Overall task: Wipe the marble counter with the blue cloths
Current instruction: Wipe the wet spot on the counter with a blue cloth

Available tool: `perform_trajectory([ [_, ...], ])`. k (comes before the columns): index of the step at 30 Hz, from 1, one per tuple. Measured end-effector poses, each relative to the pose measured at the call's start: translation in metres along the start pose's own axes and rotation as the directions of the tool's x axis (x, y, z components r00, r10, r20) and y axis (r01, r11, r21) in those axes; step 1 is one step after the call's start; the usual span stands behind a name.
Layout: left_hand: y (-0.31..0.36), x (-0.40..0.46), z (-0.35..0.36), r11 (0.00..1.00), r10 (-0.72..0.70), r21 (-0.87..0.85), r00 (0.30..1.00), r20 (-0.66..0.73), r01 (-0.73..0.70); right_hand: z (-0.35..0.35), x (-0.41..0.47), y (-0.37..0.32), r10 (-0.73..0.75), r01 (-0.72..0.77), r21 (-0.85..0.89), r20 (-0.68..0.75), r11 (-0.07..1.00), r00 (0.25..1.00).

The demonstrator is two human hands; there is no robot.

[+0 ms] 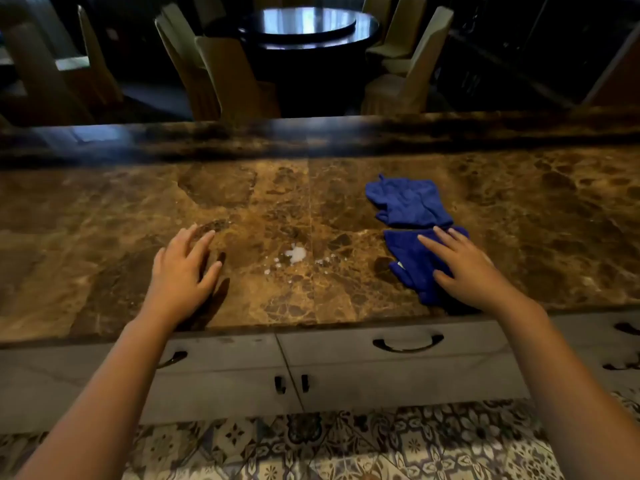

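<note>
Marble counter (pixel 104 209) | our right hand (pixel 460 268) flat, fingers spread on near blue cloth (pixel 412 261) | spill (pixel 296 254) lies left of it | left hand (pixel 183 268) open, empty

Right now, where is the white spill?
The white spill sits near the counter's front edge, between the left hand and the right hand on a blue cloth.
</note>
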State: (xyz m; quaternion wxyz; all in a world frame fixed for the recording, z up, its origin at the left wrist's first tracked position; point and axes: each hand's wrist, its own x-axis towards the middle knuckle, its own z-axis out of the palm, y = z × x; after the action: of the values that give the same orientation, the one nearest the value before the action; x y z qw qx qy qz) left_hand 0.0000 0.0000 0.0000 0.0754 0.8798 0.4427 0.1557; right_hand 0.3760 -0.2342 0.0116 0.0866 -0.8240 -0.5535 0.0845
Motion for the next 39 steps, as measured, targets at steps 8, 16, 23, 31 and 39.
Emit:
perform_trajectory([
  [8, -0.014, -0.002, 0.023, 0.986, -0.161, 0.068, 0.971, 0.179, 0.151, -0.013, 0.011, -0.004, 0.03, -0.057, 0.072, 0.331, 0.996, 0.943],
  [16, -0.018, -0.004, 0.028, 0.988, -0.14, 0.084, 0.98, 0.139, 0.129, 0.002, 0.003, -0.002, -0.104, 0.103, 0.037, 0.024, 0.994, 0.994],
  [23, -0.017, -0.003, 0.028, 0.987, -0.149, 0.08, 0.981, 0.128, 0.139, 0.011, -0.006, -0.028, -0.14, 0.183, 0.187, -0.222, 0.965, 0.965],
  [31, -0.016, -0.003, 0.028, 0.985, -0.158, 0.088, 0.978, 0.139, 0.147, -0.021, 0.022, -0.095, -0.087, 0.255, 0.417, -0.38, 0.873, 0.921],
  [39, -0.015, -0.003, 0.026, 0.985, -0.16, 0.087, 0.976, 0.147, 0.148, 0.052, 0.055, -0.119, 0.081, -0.089, 0.136, 0.067, 0.987, 0.994],
])
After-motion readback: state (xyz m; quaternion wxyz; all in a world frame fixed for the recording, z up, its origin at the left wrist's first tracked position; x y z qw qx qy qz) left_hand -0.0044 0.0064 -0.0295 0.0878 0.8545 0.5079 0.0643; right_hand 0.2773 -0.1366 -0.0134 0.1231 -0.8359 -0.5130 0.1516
